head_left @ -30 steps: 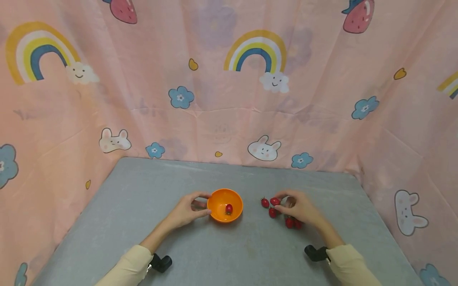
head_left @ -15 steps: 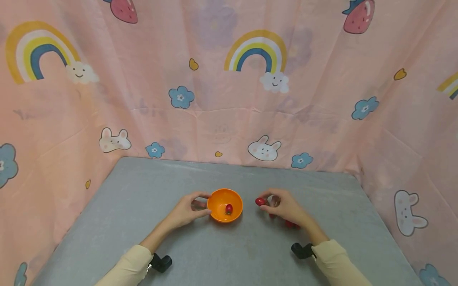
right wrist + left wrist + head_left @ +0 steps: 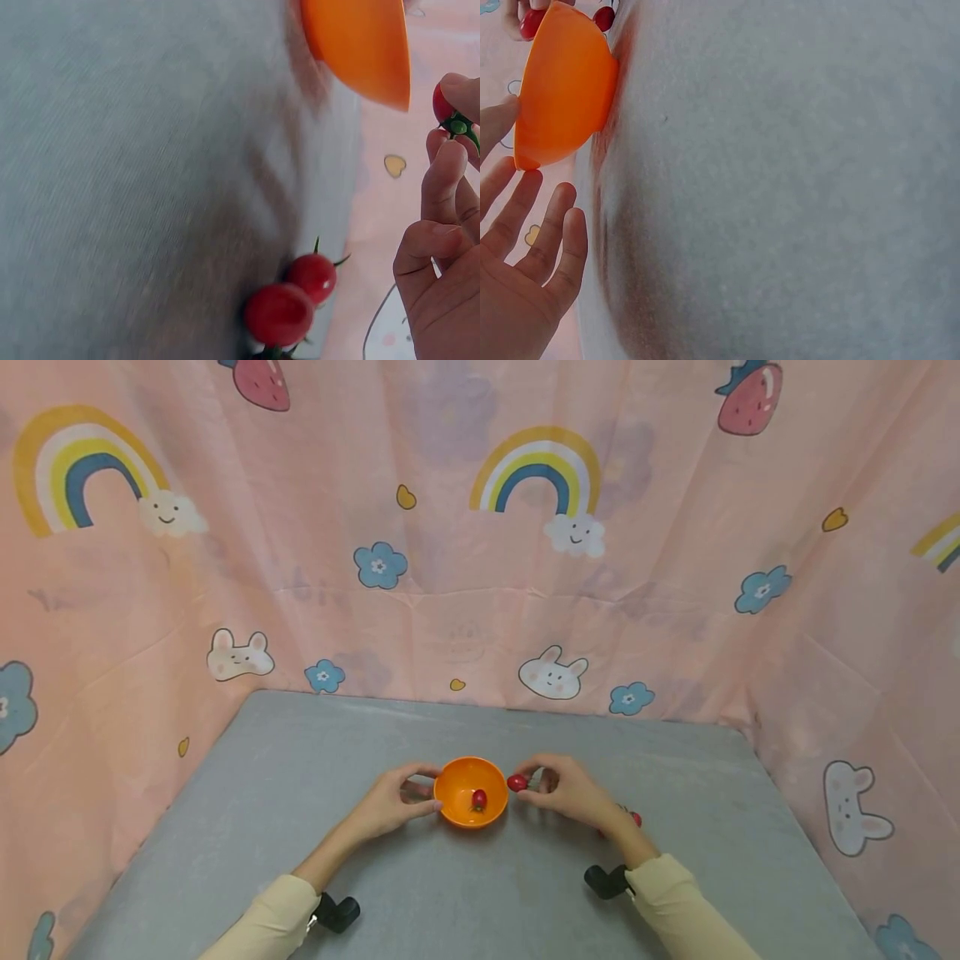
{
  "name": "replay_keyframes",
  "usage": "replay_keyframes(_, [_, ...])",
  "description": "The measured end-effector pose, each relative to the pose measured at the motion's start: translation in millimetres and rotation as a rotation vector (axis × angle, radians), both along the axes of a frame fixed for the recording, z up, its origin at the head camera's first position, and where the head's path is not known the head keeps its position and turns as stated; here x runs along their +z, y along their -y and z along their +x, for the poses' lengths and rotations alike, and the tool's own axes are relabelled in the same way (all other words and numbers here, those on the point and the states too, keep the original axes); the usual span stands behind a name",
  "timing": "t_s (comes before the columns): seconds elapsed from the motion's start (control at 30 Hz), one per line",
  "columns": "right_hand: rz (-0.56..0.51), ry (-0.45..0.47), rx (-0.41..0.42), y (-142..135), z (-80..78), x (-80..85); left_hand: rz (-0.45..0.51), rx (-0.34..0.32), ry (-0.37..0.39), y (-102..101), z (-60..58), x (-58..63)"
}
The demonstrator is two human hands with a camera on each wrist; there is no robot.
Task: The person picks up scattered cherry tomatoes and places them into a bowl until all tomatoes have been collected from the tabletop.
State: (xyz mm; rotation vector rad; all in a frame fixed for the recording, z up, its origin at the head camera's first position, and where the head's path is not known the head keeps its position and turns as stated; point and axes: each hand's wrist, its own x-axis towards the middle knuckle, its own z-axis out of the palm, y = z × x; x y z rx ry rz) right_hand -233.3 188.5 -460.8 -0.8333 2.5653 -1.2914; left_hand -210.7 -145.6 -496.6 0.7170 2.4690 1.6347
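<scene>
An orange bowl (image 3: pixel 452 814) stands on the grey table with one cherry tomato (image 3: pixel 479 798) inside. My left hand (image 3: pixel 387 800) holds the bowl's left side between thumb and fingertips; the other fingers spread away from it in the left wrist view. On the bowl's right, my right hand (image 3: pixel 572 793) pinches another red cherry tomato (image 3: pixel 517 782) by thumb and fingertips, right at the rim. Its green stem cap (image 3: pixel 459 126) shows in the right wrist view. More cherry tomatoes (image 3: pixel 279 313) lie on the table below this hand, mostly hidden by it in the head view.
The grey table (image 3: pixel 315 735) reaches back to a pink curtain (image 3: pixel 420 635) printed with rainbows and rabbits. Curtain also hangs along both sides. A black wrist camera mount (image 3: pixel 339 913) sits on the left wrist, and another mount (image 3: pixel 606 882) on the right.
My right hand has taken a cherry tomato from the group on the right and carried it leftward to the bowl's rim. My left hand and the bowl have stayed in place.
</scene>
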Motion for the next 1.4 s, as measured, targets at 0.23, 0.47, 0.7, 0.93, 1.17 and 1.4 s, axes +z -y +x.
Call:
replay_keyframes(0.23, [-0.008, -0.038, 0.055, 10, -2.0, -3.1, -0.017, 0.0, -0.006, 1, 0.3, 0.3])
replay_keyframes(0.47, [-0.012, -0.034, 0.086, 17, -3.4, -3.2, -0.023, 0.003, -0.001, 0, 0.5, 0.3])
replay_keyframes(0.7, [-0.041, -0.025, 0.104, 16, -4.3, -3.9, -0.022, 0.008, 0.003, 0, 1.9, 1.4])
replay_keyframes(0.93, [-0.059, -0.027, 0.066, -1, -4.8, -4.8, -0.024, 0.018, 0.015, 0, 2.3, 2.4])
replay_keyframes(1.17, [-0.042, -0.019, 0.002, -25, -1.0, -5.6, -0.02, 0.011, 0.01, -1, 0.7, 1.8])
replay_keyframes(1.4, [-0.034, -0.059, -0.057, -49, 3.4, -9.4, -0.016, 0.011, 0.019, 0, 0.0, 0.1])
